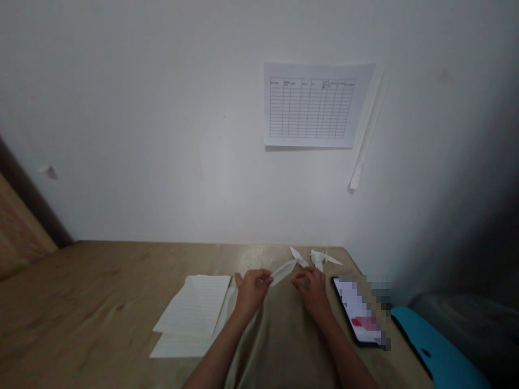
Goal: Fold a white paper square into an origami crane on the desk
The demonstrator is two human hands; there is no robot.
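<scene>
My left hand (252,292) pinches one end of a narrow folded white paper piece (284,270) that stretches up and to the right over the wooden table (101,292). My right hand (311,287) rests close beside it, fingers curled near the paper's far end; whether it touches the paper is unclear. Two small folded white paper figures (320,258) lie just beyond my right hand, near the wall.
A stack of lined white sheets (194,319) lies left of my left hand. A phone (359,316) with a lit screen lies to the right. A blue object (433,351) sits off the table's right edge. A printed table sheet (312,105) hangs on the wall.
</scene>
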